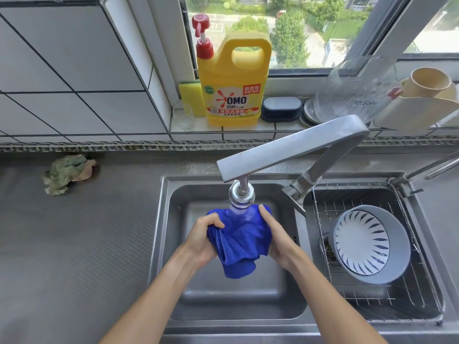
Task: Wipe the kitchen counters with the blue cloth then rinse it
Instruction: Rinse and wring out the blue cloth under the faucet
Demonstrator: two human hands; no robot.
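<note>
The grey steel bench (74,244) fills the left side and runs behind the basins, its right end cut off by the frame edge. Set into it, the main sink (171,269) lies below the hands, its near rim partly hidden by both forearms. To the right a wire rack (409,294) sits in a second basin and holds a grey bowl (370,244) tipped on its side, which hides most of what lies under it. The tap (293,147) reaches from the right over the sink; its clear nozzle is just above the cloth, and whether water runs through it is hard to make out. On the tiled sill a yellow detergent jug (233,90) stands with a sponge (190,95) half hidden behind it, a small glass (183,116) beside it, a dark soap box (280,108), and a clear jug (355,90) blurring the plates behind it. The blue cloth (238,242) hangs bunched over the sink, right under the nozzle. The left hand (203,239) grips its left edge with curled fingers; the right hand (275,239) clasps the right side, fingers mostly hidden behind the fabric. A crumpled green rag (67,173) lies at the back of the bench.
</note>
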